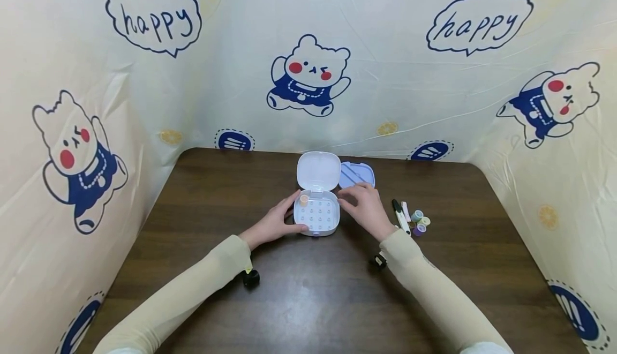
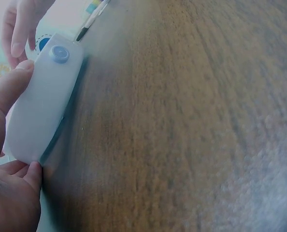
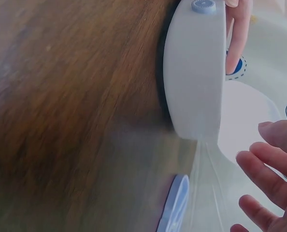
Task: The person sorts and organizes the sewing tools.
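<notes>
Two hands are held at a pale hinged box [image 1: 316, 233], set on the dark wooden table [image 1: 299, 295] with its round blue clasp [image 2: 59, 54] turned to the near side; any mark on that clasp is too blurred to be read. The box is gripped at its left side by the left hand [image 1: 276, 224], the thumb laid along the front edge; by the right hand [image 1: 367, 208], raised just beside the right wall with fingers loosely spread, nothing is held. The shell is judged to be light, stiff, rather slippery plastic, best held low by its side walls. One peach spool [image 1: 303, 200], seated among the small pegs [image 1: 320, 211] inside, is probably best pinched by its rim. To the right, more spools [image 1: 417, 216] are grouped beside slim tools [image 1: 400, 216]. The raised lid [image 1: 318, 171] is likely to be thin, so its hinge should not be used for lifting. Beside it a flat blue tray [image 1: 359, 176] is laid. No brand can be made out; on the cloth [image 1: 385, 86] beyond, "happy" is printed twice.
</notes>
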A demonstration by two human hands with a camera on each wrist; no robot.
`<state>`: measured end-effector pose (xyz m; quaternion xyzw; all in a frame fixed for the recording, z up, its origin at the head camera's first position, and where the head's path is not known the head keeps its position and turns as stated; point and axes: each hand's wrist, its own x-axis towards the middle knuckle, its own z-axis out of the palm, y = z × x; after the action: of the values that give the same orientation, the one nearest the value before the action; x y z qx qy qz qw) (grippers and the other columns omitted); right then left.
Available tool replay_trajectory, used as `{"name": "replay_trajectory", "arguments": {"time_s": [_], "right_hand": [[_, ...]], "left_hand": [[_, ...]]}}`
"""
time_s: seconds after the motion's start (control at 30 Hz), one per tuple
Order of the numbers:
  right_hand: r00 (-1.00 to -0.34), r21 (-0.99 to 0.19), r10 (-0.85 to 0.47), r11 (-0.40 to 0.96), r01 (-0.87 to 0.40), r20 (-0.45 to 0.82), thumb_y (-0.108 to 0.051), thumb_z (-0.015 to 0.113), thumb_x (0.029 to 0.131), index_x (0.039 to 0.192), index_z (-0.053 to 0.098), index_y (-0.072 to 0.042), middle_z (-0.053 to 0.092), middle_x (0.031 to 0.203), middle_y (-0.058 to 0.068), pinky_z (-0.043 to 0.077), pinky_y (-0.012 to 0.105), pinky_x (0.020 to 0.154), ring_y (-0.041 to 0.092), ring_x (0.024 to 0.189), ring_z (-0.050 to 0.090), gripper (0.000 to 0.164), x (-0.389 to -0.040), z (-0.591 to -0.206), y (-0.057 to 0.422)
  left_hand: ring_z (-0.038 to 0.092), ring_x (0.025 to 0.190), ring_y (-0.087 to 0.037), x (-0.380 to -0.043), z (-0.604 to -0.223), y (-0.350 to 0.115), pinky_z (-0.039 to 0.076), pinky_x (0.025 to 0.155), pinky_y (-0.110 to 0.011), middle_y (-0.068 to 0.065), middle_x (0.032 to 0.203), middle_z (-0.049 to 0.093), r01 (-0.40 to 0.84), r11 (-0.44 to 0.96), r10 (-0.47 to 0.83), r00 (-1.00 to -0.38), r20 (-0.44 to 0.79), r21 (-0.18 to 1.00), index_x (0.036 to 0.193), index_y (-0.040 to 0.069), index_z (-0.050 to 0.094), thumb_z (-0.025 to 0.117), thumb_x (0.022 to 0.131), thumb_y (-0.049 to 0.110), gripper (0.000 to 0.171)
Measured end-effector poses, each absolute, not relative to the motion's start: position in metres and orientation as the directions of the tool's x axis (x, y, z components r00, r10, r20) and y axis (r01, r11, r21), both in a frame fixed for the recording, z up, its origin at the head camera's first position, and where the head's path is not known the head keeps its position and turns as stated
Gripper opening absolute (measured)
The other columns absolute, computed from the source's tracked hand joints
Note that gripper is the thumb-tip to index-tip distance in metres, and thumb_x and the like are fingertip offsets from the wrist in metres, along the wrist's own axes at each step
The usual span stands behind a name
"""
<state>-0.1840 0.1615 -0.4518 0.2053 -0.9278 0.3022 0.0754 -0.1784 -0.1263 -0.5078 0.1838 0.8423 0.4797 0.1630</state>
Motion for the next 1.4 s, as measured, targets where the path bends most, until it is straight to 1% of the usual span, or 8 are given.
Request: {"name": "replay_trajectory", "arguments": {"time_s": [0.17,0.37,0.63,0.77,0.83,1.07,1.2,1.4], "right_hand": [[-0.92,-0.543,-0.315,0.742,-0.393,0.235,-0.021,0.076,0.097,0.117,0.078,-0.006,0.077,0.115,0.009,0.04,0.057,0.105,0.035,0.119,0.054,0.025,-0.18,-0.451,0.174],[-0.929,-0.547,-0.284,0.751,-0.368,0.235,-0.021,0.077,0.096,0.116,0.078,-0.005,0.076,0.115,0.012,0.039,0.059,0.107,0.038,0.12,0.054,0.025,-0.176,-0.45,0.19],[-0.933,-0.52,-0.251,0.778,-0.352,0.256,-0.02,0.077,0.097,0.116,0.078,-0.005,0.077,0.114,0.012,0.042,0.06,0.102,0.039,0.119,0.054,0.025,-0.17,-0.455,0.211],[-0.932,-0.515,-0.237,0.783,-0.349,0.273,-0.019,0.077,0.096,0.115,0.078,-0.004,0.077,0.113,0.013,0.041,0.061,0.102,0.04,0.118,0.055,0.025,-0.166,-0.457,0.22],[-0.93,-0.512,-0.233,0.784,-0.352,0.283,-0.018,0.077,0.096,0.115,0.078,-0.003,0.077,0.112,0.013,0.041,0.061,0.102,0.041,0.117,0.055,0.025,-0.165,-0.458,0.224],[-0.925,-0.486,-0.195,0.805,-0.341,0.327,-0.016,0.079,0.093,0.112,0.079,-0.002,0.078,0.105,0.012,0.042,0.062,0.095,0.041,0.113,0.056,0.023,-0.159,-0.467,0.242],[-0.928,-0.482,-0.176,0.814,-0.325,0.329,-0.015,0.079,0.093,0.112,0.079,-0.002,0.078,0.103,0.013,0.042,0.063,0.096,0.042,0.112,0.057,0.023,-0.154,-0.465,0.252],[-0.942,-0.499,-0.141,0.818,-0.285,0.305,-0.014,0.078,0.094,0.114,0.078,-0.001,0.077,0.107,0.016,0.039,0.064,0.096,0.042,0.115,0.054,0.024,-0.148,-0.459,0.265]], "left_hand": [[0.034,0.153,-0.033,-0.178,-0.509,-0.126,0.035,0.122,-0.045,-0.016,0.171,0.022,0.152,0.473,0.467,-0.879,-0.101,0.868,0.168,0.015,0.016,0.085,0.089,0.037,0.108],[0.034,0.153,-0.032,-0.179,-0.51,-0.127,0.036,0.122,-0.045,-0.017,0.171,0.021,0.164,0.471,0.471,-0.877,-0.09,0.867,0.168,0.014,0.016,0.085,0.089,0.037,0.108],[0.034,0.153,-0.032,-0.178,-0.508,-0.126,0.036,0.122,-0.045,-0.017,0.171,0.021,0.159,0.474,0.471,-0.877,-0.097,0.866,0.168,0.014,0.015,0.085,0.089,0.037,0.108],[0.033,0.154,-0.032,-0.178,-0.508,-0.126,0.035,0.122,-0.045,-0.017,0.171,0.021,0.159,0.475,0.472,-0.876,-0.098,0.866,0.168,0.013,0.015,0.085,0.089,0.035,0.107],[0.033,0.154,-0.032,-0.178,-0.507,-0.126,0.035,0.122,-0.044,-0.016,0.171,0.021,0.159,0.476,0.472,-0.876,-0.098,0.865,0.168,0.013,0.015,0.085,0.089,0.034,0.107],[0.032,0.154,-0.031,-0.178,-0.508,-0.125,0.035,0.122,-0.044,-0.016,0.171,0.021,0.161,0.472,0.472,-0.876,-0.095,0.867,0.168,0.013,0.016,0.085,0.089,0.033,0.107],[0.033,0.154,-0.032,-0.179,-0.508,-0.126,0.035,0.122,-0.045,-0.017,0.171,0.021,0.163,0.478,0.473,-0.876,-0.097,0.863,0.168,0.014,0.016,0.085,0.089,0.035,0.107],[0.035,0.153,-0.033,-0.179,-0.508,-0.126,0.035,0.122,-0.046,-0.016,0.171,0.021,0.16,0.483,0.471,-0.877,-0.101,0.861,0.168,0.015,0.015,0.084,0.089,0.039,0.108]]}}
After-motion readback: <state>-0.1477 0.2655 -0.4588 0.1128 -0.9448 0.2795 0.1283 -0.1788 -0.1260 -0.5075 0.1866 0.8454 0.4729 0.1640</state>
